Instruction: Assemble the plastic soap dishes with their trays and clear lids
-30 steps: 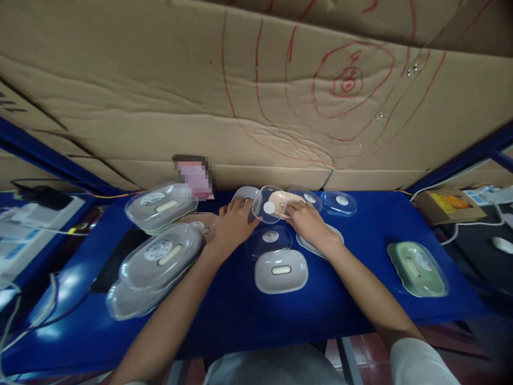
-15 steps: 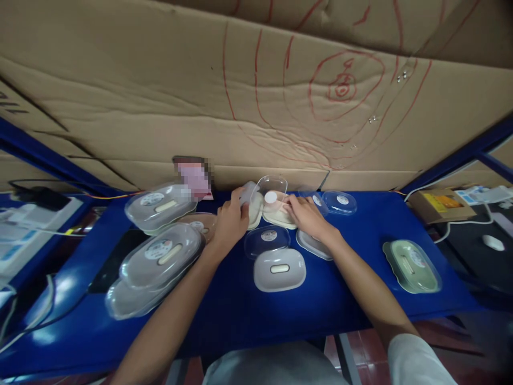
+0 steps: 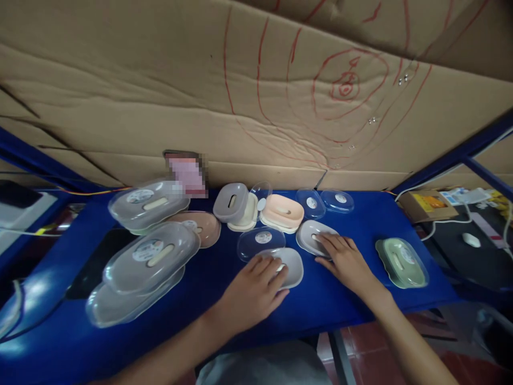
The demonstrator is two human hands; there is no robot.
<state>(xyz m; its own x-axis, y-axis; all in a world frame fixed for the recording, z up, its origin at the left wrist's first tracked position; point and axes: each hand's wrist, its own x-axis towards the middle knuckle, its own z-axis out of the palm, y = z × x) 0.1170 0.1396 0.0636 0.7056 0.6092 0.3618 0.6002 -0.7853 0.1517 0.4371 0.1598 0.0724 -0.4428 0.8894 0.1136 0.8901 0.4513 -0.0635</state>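
Note:
My left hand (image 3: 258,289) lies over a rounded grey plastic box (image 3: 295,267) with a cream slot on top, its fingers stretched across the left side. Behind that box lies a clear cover (image 3: 250,246) with a round sticker. The fingertips of my right hand (image 3: 348,262) rest on a second grey box (image 3: 310,233), its fingers extended. A peach box (image 3: 286,211) sits on a cream base further back. Beside it a grey slotted piece (image 3: 230,202) leans on a cream piece (image 3: 246,216). Whether either hand grips its box is hidden under the fingers.
Large grey boxes with clear covers (image 3: 152,259) and a brown box (image 3: 208,229) stand at the left. Clear covers (image 3: 339,200) lie at the back right. A green box (image 3: 403,262) is on the right of the blue table (image 3: 336,307). Cardboard (image 3: 160,80) walls the back.
Both hands have come away from the back pieces toward me, onto the two grey boxes. The peach box and leaning grey piece now show uncovered, with a clear cover behind them.

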